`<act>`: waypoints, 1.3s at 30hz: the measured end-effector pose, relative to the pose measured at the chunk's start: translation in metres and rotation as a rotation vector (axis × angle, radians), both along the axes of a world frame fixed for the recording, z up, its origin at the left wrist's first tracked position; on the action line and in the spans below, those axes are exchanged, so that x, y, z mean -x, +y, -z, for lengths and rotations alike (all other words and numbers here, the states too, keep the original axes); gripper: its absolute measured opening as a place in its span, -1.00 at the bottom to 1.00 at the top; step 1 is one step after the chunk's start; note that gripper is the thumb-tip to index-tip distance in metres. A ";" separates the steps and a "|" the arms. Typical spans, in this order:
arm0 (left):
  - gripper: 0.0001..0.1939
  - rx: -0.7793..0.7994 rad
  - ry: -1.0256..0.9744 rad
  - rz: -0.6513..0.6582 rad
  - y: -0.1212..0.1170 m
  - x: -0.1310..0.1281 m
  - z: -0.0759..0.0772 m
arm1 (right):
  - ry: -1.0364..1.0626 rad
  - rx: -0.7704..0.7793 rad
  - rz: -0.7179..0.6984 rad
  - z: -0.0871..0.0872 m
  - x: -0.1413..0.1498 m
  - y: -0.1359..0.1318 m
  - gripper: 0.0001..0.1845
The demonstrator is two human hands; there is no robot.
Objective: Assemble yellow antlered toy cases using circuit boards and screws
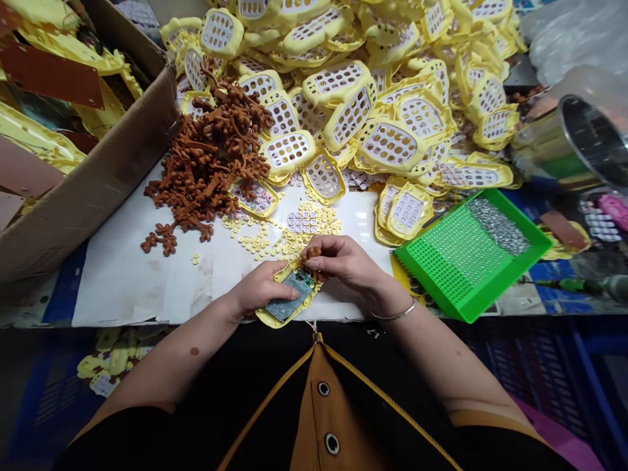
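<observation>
Near the table's front edge, my left hand [262, 288] is closed around a yellow plastic shell [271, 319], its thumb lying on the dark circuit board [287, 302] inside. At the shell's far end, my right hand [346, 265] pinches a small brown rubbery piece [313, 252] between thumb and fingers, touching or just over the rim. Just beyond my hands lie many tiny yellow rings [321, 219] and some white key pads [301, 222]. A heap of brown rubbery pieces [210, 157] sits to the left.
Yellow shells with white grids [387, 144] pile high at the back. At left stands a cardboard box [122, 150] of shells with boards. A green tray [441, 261] holding small screws [500, 226] lies right, near a metal pot [564, 150] and a screwdriver [574, 285].
</observation>
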State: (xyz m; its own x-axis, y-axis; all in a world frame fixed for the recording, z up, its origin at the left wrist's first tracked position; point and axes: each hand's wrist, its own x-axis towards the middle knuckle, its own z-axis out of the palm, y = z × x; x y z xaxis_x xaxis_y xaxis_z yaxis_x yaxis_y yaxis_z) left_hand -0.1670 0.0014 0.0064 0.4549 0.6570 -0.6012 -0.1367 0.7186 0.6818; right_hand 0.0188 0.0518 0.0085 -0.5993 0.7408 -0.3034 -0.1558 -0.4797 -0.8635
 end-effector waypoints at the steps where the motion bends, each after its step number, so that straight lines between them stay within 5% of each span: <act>1: -0.70 -0.005 0.009 0.006 0.000 0.000 0.000 | -0.016 0.003 -0.020 0.000 0.000 0.001 -0.68; 4: -0.71 -0.018 0.032 0.019 0.000 0.000 0.001 | -0.116 -0.001 -0.065 0.000 0.003 0.002 -0.69; 9: -0.76 -0.098 0.102 0.013 -0.001 0.000 0.001 | -0.426 -0.230 0.173 -0.001 0.012 -0.001 -0.81; 13: -0.74 -0.115 0.061 0.025 -0.002 0.000 0.000 | -0.290 0.086 0.044 -0.001 0.015 0.001 -0.76; 17: -0.72 -0.130 0.030 0.014 -0.004 0.001 0.000 | -0.266 0.059 0.072 -0.004 0.018 -0.003 -0.71; 19: -0.70 -0.120 0.009 -0.009 -0.004 0.002 -0.001 | -0.282 -0.072 0.097 -0.006 0.014 -0.006 -0.69; 21: -0.64 -0.090 -0.022 -0.072 -0.004 0.003 -0.003 | -0.388 -0.360 0.186 -0.009 0.001 -0.006 -0.65; 25: -0.56 -0.016 -0.048 -0.268 0.001 0.006 -0.015 | -1.036 -1.058 0.432 -0.014 -0.053 0.000 -0.77; 28: -0.55 0.031 -0.067 -0.331 0.007 0.003 -0.023 | -1.554 -1.176 0.331 -0.010 -0.090 0.006 -0.77; 31: -0.58 0.051 -0.057 -0.327 0.012 -0.006 -0.026 | -1.768 -1.169 0.158 -0.005 -0.104 0.011 -0.74; 34: -0.60 0.058 -0.042 -0.320 0.017 -0.017 -0.025 | -1.771 -1.241 0.175 -0.003 -0.101 0.009 -0.72; 39: -0.66 0.001 -0.053 -0.330 0.030 -0.033 -0.030 | -1.550 -1.563 0.424 -0.011 -0.080 -0.019 -0.80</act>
State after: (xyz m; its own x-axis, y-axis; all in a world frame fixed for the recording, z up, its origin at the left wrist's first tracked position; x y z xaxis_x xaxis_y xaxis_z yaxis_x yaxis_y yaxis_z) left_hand -0.1342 0.0312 0.0365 0.2487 0.7737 -0.5827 -0.3976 0.6301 0.6670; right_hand 0.0991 0.0330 0.0191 -0.3401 0.7722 0.5367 0.9304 0.3594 0.0724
